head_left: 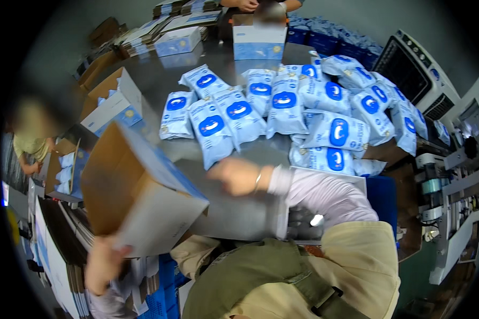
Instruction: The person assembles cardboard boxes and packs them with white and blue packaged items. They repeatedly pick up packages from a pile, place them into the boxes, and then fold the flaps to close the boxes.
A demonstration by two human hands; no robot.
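Note:
My left hand (102, 265) grips the lower edge of an open cardboard box (159, 226), white and pale blue outside and brown inside. The box is tilted, its open side facing left, and no contents show in the part I can see. My right hand (237, 176) is over the table beside the box, close to the lower end of a soft white-and-blue pack (212, 130). Motion blurs its fingers, so their closure is unclear. Several similar packs (338, 132) with dark blue oval labels lie heaped to the right.
The metal table (159, 77) bears a filled box (123, 109) at left and another box (259, 45) at the far side, by a person's hands (247, 5). Flattened cartons (58, 239) stand at lower left. Another person (32, 143) is at left. A machine (418, 80) stands at right.

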